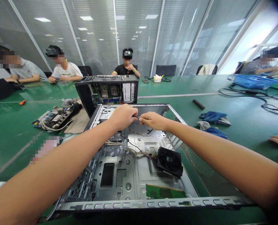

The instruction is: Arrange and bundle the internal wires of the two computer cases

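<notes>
Positions around the case (139,204)

Within it we log the fan (169,162) right of centre, the RAM (166,191) before the fan. Behind the case we find the tower (107,90); left of it, the board (56,117); far right, a basket (254,82).

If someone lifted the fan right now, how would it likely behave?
The fan is probably light for its size, since it looks like a plastic frame around blades. Its squarish frame seems stiff and unlikely to roll. The thin wire running to it curves loosely, so it would likely flop and trail along.
</notes>
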Demonstrator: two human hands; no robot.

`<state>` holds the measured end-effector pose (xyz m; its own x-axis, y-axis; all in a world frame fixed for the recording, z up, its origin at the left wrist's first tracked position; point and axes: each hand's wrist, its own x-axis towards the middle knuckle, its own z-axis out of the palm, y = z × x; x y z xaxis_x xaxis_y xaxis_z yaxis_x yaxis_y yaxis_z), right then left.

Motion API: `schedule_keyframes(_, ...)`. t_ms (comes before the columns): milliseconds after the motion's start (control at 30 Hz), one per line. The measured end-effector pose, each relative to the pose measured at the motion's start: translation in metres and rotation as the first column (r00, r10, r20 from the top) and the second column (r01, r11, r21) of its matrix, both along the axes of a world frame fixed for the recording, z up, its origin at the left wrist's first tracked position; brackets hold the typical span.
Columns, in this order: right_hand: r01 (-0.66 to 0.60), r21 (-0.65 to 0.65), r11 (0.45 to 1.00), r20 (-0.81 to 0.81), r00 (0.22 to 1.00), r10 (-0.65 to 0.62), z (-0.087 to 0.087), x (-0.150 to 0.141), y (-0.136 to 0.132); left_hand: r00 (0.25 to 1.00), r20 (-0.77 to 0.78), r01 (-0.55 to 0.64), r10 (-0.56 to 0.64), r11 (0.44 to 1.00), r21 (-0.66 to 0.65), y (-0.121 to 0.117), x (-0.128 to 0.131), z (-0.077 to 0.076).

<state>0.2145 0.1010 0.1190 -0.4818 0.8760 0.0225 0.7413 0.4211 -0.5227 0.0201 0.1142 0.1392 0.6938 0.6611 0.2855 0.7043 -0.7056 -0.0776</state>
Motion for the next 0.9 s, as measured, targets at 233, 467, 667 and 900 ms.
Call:
schedule_keyframes(233,-0.008,0.015,1.0,0.031,0.999,0.008,-0.0006,-0.0013,-0.0017,0.999,-0.05,0.021,-0.02,1.0,0.009,-0.0002,0.0012,-0.0021)
schedule_keyframes(467,-0.011,0.009,1.0,0.052,0.999,0.01,-0.0017,-0.0004,0.0,0.991,-0.131,0.037,-0.032,0.999,0.031,-0.0012,0.0035,-0.0019)
schedule_keyframes(667,-0.023,0.031,0.999,0.079,0.997,0.02,-0.0026,0.0004,0.0017,0.99,-0.137,0.039,-0.034,0.999,0.036,-0.0005,0.0049,-0.0059)
schedule_keyframes(900,-0.014,0.053,0.998,0.107,0.994,0.008,-0.0008,0.0008,0.0015,0.995,-0.094,0.011,-0.014,0.999,-0.032,-0.0027,0.005,-0.0053)
